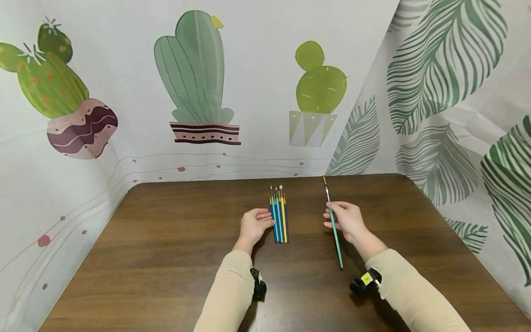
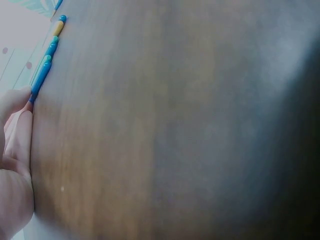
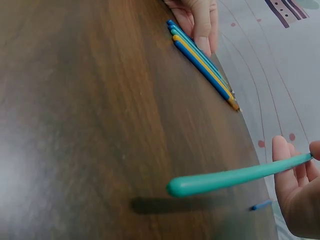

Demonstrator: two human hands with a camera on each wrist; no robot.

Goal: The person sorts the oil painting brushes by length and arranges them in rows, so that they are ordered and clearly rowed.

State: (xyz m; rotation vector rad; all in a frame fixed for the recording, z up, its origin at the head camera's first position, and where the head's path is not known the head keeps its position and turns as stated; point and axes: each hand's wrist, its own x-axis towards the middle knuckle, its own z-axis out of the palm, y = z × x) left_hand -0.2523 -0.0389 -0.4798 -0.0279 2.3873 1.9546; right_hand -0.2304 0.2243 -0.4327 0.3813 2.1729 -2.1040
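Note:
Several slim paintbrushes with blue, teal and yellow handles lie side by side on the table, bristles toward the wall. My left hand rests at the left edge of this row, its fairly straight fingers touching the outermost handle. In the left wrist view, the thumb is by a blue handle end. My right hand pinches a longer teal paintbrush near its ferrule, bristles pointing away from me. The right wrist view shows the handle's rounded end raised above the table, with its shadow below.
A blue handle end shows on the table beyond the teal brush in the right wrist view; the rest of it is hidden. The brown wooden table meets a wall covering printed with cacti and leaves. Each forearm wears a black wrist camera.

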